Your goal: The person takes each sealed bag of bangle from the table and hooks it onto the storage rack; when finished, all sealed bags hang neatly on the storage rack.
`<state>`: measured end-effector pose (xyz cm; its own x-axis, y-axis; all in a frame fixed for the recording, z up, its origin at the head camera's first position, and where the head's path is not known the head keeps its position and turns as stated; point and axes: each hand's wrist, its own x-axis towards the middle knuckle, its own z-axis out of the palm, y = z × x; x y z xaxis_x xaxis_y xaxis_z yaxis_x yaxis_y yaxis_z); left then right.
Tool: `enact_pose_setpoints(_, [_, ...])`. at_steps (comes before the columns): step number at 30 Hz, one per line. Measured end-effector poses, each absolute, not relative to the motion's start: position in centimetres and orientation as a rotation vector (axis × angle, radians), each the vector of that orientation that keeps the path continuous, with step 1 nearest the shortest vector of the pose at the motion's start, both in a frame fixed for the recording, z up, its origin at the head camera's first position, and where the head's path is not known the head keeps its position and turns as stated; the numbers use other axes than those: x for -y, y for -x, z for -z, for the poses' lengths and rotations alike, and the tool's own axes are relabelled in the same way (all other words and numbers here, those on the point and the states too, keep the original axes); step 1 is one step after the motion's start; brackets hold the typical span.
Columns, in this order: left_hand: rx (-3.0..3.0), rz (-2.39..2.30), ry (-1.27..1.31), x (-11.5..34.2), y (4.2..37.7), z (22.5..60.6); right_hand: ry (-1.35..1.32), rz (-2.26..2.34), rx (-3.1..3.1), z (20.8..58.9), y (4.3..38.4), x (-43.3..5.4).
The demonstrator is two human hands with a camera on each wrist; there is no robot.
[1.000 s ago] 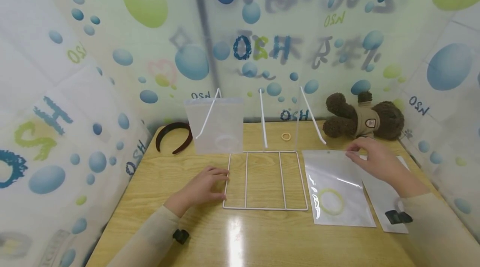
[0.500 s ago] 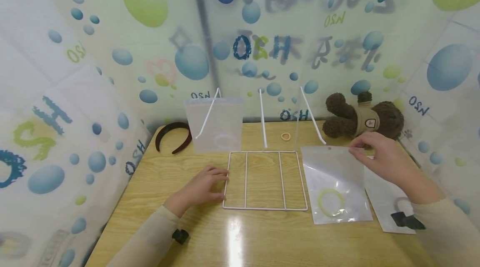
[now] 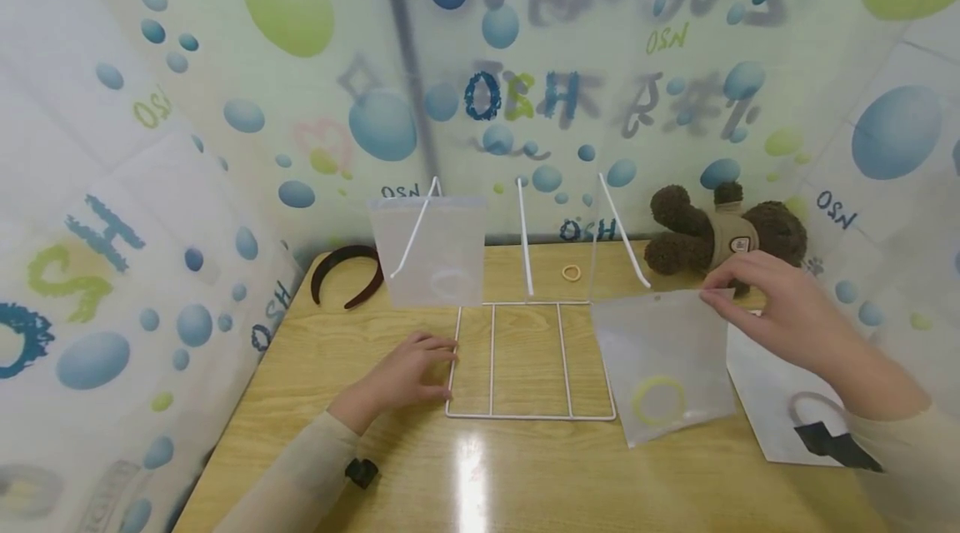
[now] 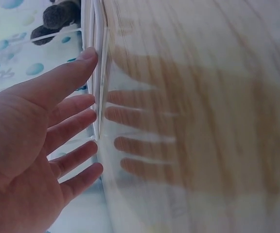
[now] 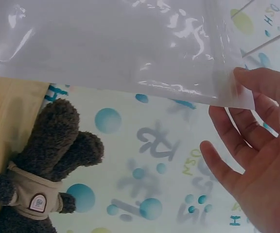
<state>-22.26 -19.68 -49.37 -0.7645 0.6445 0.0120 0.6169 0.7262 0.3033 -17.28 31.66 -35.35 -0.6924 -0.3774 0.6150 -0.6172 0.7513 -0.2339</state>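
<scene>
My right hand (image 3: 787, 321) pinches the top right corner of a clear zip bag (image 3: 675, 341). Inside the bag lies a yellow-green ring (image 3: 637, 404). In the right wrist view the thumb and fingers hold the bag's corner (image 5: 242, 99). On the table, the left hand (image 3: 397, 379) touches the left side of a white wire rack (image 3: 531, 416) with spread, relaxed fingers. Three white prongs (image 3: 526, 241) rise at the rack's back. Another translucent bag (image 3: 420, 246) hangs on the left prong, a pale ring faintly visible in it.
Partly under the right forearm lies another bag (image 3: 765, 400) with a pinkish ring. A dark headband (image 3: 321, 273) is at the back left of the table (image 3: 525, 483). Behind the rack sits a small tan ring (image 3: 572, 267). A brown teddy bear (image 3: 678, 256) lies at the back right.
The right hand has lifted the bag's top edge and moved slightly up and right; the bag now tilts off the table. The left hand and rack stay put.
</scene>
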Motion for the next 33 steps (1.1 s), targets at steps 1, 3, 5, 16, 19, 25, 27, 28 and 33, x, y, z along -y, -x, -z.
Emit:
enact_pose_setpoints(1, [-2.835,-0.440,-1.040,19.7,22.2,49.4,-0.761,-0.593,2.394,35.1,17.1,-31.6])
enact_pose_setpoints(3, [-2.841,-0.435,-1.050,19.7,22.2,49.4,-0.799,-0.615,2.376,34.7,16.8,-31.5])
enact_pose_setpoints(5, [-2.852,-0.424,-1.068,19.7,22.2,49.4,-0.847,-0.638,2.356,34.4,16.6,-31.4])
enact_pose_setpoints(16, [-2.857,-0.436,-1.076,19.8,22.3,49.6,-1.012,-0.679,2.265,32.6,15.8,-30.5])
enact_pose_setpoints(19, [-2.854,-0.438,-1.070,19.7,22.3,49.6,-1.064,-0.708,2.224,31.9,15.5,-29.9])
enact_pose_setpoints(25, [-2.856,-0.437,-1.054,19.5,22.2,49.4,-1.176,-0.748,2.117,30.3,15.1,-28.5])
enact_pose_setpoints(27, [-2.855,-0.439,-1.057,19.5,22.1,49.3,-1.210,-0.764,2.097,29.7,14.9,-28.1])
enact_pose_setpoints(28, [-2.855,-0.440,-1.060,19.5,22.1,49.3,-1.226,-0.767,2.087,29.4,14.8,-27.9])
enact_pose_setpoints(33, [-2.850,-0.455,-1.061,19.6,22.0,49.2,-1.298,-0.834,2.023,28.0,14.2,-26.5])
